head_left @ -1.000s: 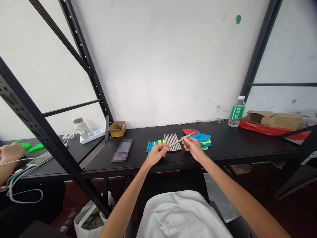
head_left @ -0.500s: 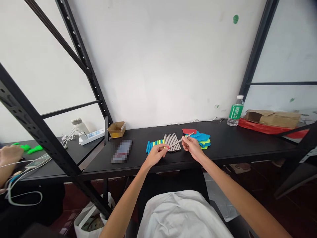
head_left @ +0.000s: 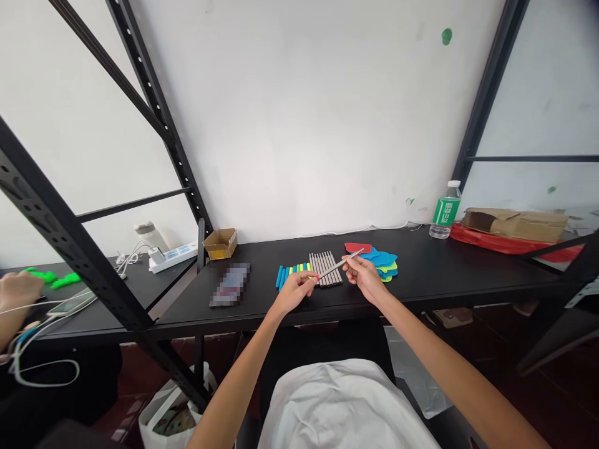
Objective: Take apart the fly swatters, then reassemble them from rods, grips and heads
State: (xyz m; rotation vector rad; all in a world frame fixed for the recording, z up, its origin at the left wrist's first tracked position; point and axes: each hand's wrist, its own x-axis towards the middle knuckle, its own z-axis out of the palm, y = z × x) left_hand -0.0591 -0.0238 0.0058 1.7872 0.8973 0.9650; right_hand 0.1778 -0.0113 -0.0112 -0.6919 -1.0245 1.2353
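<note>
A thin silver-grey metal rod [head_left: 334,267] slants across the view, held at both ends above the black table. The fingers of my left hand [head_left: 298,289] pinch its lower end, where a small red piece [head_left: 317,278] shows. Closer to the upper end, my right hand [head_left: 362,274] grips the rod between thumb and fingers. Beneath it lies a row of similar metal rods [head_left: 321,259]. Left of these is a row of short blue and yellow-green tubes [head_left: 281,276]. Beyond my right hand are stacked flat blue and yellow-green pieces [head_left: 386,259], with a red flat piece [head_left: 357,247] at the back.
On the black table [head_left: 262,255] are a phone [head_left: 230,285] and a small open cardboard box [head_left: 220,243] to the left. A water bottle [head_left: 446,211] and a flattened carton [head_left: 515,223] on red plastic stand right. Another person's hand [head_left: 19,292] is far left.
The rod's upper end has shifted slightly left, and my right-hand fingers have moved a little along with it. My left hand stays almost still.
</note>
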